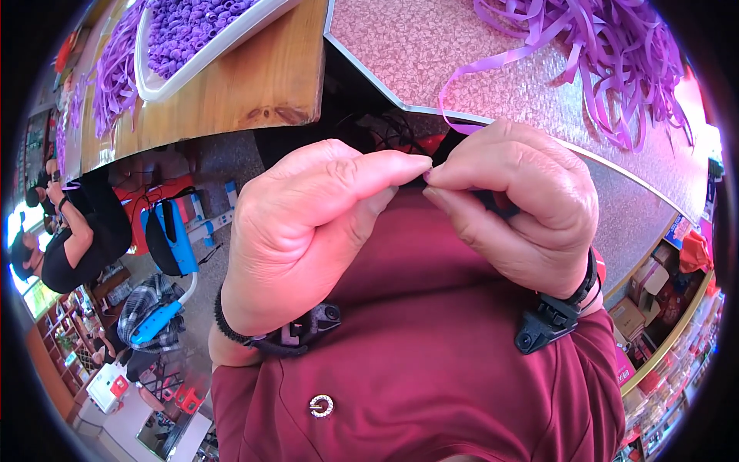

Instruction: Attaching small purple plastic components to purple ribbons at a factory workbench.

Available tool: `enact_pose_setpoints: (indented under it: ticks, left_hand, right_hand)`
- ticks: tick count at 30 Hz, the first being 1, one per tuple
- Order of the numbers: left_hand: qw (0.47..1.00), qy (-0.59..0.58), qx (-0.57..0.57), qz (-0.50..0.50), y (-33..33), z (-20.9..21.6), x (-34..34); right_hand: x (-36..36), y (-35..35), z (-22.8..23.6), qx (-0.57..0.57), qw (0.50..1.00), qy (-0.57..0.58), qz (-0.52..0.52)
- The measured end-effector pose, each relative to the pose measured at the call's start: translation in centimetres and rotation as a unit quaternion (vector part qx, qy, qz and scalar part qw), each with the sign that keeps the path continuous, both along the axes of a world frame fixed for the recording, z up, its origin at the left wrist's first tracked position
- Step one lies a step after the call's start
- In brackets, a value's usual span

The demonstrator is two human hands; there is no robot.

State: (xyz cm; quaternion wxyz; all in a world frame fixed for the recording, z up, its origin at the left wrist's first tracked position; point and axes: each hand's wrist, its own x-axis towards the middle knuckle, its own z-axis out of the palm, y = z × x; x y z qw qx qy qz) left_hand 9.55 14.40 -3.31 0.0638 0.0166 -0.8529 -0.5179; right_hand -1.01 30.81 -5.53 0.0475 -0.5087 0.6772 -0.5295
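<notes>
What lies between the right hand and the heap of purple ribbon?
In the head view, speckled tabletop lies between the right hand and the heap of ribbon; a loose strand arcs from the heap toward the hand.

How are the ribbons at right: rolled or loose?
Loose: the purple ribbons lie in a tangled heap on the speckled tabletop, one strip trailing leftward.

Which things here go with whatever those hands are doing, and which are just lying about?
Likely part of the job:
- small purple piece at the right hand's fingers
- loose purple ribbons
- purple rolls in a white tub

Apparently just lying about:
- blue chair
- plaid cloth
</notes>
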Motion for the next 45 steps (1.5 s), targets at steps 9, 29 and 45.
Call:
enact_pose_setpoints:
  ticks: [9,29,45]
  left_hand:
    - [0.977,-0.095,0.187,0.021,0.1,0.0,0.6]
    - [0.995,-0.063,-0.074,0.016,-0.8,0.9,0.7]
    - [0.987,-0.107,-0.117,0.002,-2.5,1.0,2.6]
  right_hand:
    - [0.0,0.0,-0.3,-0.008,0.999,-0.042,0.010]
    - [0.0,0.5,-0.6,0.068,0.985,-0.151,0.052]
    - [-1.0,0.9,-0.1,0.122,0.958,-0.246,0.078]
